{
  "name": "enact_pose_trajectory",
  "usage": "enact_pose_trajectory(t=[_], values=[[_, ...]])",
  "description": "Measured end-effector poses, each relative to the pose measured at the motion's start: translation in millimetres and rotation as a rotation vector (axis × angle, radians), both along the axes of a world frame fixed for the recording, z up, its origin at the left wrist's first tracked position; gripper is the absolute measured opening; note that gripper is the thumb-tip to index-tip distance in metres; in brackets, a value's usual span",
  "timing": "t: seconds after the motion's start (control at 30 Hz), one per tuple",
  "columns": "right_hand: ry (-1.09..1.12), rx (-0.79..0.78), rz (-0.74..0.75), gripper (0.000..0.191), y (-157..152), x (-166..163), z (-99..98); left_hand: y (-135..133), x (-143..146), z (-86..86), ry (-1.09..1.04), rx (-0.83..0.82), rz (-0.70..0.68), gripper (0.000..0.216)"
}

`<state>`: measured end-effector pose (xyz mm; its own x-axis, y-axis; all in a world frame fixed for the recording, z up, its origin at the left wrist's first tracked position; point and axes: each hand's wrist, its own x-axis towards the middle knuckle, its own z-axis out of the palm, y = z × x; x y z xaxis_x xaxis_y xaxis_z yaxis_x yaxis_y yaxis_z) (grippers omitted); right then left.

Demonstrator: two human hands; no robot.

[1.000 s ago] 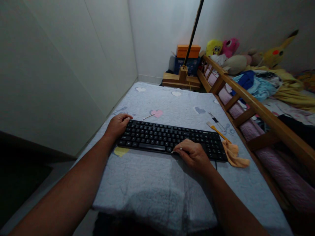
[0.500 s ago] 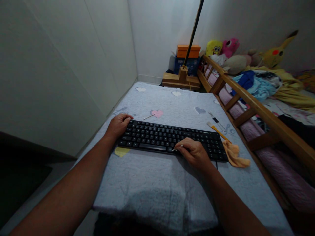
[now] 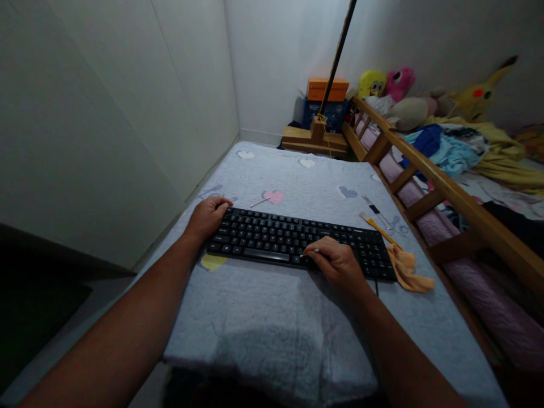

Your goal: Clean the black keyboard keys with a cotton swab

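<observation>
A black keyboard (image 3: 272, 233) lies across the light blue heart-patterned cloth (image 3: 263, 306). My left hand (image 3: 208, 217) grips its upper left corner, fingers curled over the edge. Over the lower right part of the keys, my right hand (image 3: 335, 262) pinches a white cotton swab (image 3: 315, 250); one tip points down at the keys right of the space bar. Some keys are hidden beneath that hand. Another cotton swab (image 3: 260, 202) rests on the cloth beyond the keyboard, by a pink heart.
Right of the keyboard lie an orange cloth (image 3: 408, 271), a yellow-handled brush (image 3: 378, 226) and a slim tool with a black band (image 3: 374, 209). A wooden bed rail (image 3: 425, 167) runs along the right side. A white wall panel (image 3: 127, 113) borders the left.
The whole view has shifted slightly, so everything sits a little further right. Both hands keep nearly the same places on the keyboard, the right one still pinching the swab.
</observation>
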<state>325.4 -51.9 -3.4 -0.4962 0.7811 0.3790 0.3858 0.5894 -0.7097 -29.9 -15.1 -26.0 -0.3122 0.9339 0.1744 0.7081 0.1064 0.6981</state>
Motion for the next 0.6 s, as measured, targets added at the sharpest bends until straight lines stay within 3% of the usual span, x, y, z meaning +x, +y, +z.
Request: enact_pose_trajectory(t=[0.6], values=[[-0.176, 0.075, 0.074, 0.019, 3, -17, 14.7, -1, -3, 1.5, -0.035, 0.016, -0.016, 0.031]])
